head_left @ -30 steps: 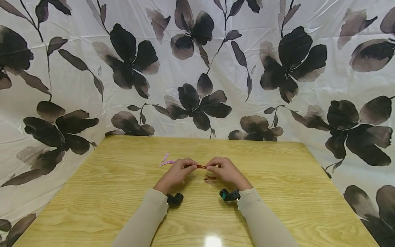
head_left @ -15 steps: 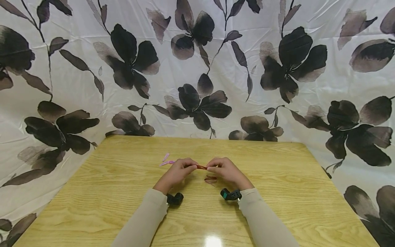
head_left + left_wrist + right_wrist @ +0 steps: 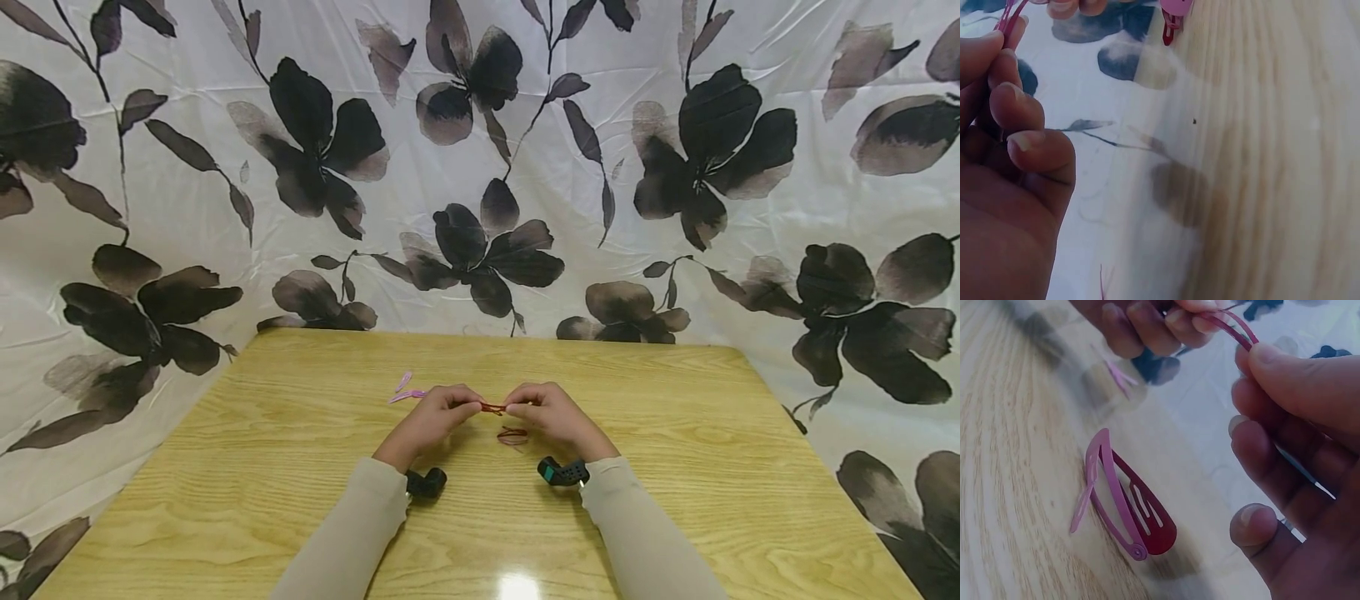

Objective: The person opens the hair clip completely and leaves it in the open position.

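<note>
A slim red snap hair clip (image 3: 492,408) spans the gap between my two hands, above the table. My left hand (image 3: 438,418) pinches its left end between thumb and fingers. The other end is pinched by my right hand (image 3: 551,414); the right wrist view shows two curved red strips of the clip (image 3: 1235,330) parting between the hands. Both ends are hidden under fingertips. On the table just below the hands lies a pair of snap clips, one pink (image 3: 1121,497) with its parts sprung apart, one dark red (image 3: 1161,534).
Further pink hair clips (image 3: 407,396) lie beyond my left hand. The wooden table (image 3: 300,467) runs back to a floral cloth (image 3: 480,167) hanging behind it. Black devices (image 3: 562,472) are strapped to both wrists.
My right hand has shifted very slightly to the right. The strips of the held clip show more spread apart than a second ago. The clips on the table stay put.
</note>
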A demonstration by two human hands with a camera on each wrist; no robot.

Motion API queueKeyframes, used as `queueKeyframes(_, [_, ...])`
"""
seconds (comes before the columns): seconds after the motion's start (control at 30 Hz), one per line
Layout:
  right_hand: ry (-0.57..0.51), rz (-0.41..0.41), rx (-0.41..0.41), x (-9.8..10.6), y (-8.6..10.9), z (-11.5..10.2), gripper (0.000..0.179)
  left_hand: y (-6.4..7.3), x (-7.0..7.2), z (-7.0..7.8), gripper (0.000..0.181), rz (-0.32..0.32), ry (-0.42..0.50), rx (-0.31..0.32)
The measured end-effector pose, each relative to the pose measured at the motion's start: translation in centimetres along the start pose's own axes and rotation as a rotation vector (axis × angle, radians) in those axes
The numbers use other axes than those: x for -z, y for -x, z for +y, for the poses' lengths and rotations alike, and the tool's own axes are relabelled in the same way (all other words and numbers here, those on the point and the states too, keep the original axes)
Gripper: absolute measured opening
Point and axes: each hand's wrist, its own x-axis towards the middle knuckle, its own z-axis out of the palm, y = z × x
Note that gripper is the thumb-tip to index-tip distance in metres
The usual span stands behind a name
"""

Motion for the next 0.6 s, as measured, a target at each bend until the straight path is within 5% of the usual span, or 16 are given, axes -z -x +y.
queueKeyframes(0.27, [0.026,0.066,-0.015,-0.1,0.0,0.1,0.016,-1.3,-0.3,-3.0,0.022,0.057,-0.025,0.037])
queueKeyframes(0.6, [0.151,0.100,-0.033,-0.9,-0.2,-0.1,0.008,-1.2,-0.2,-3.4,0.015,0.093,-0.111,0.038])
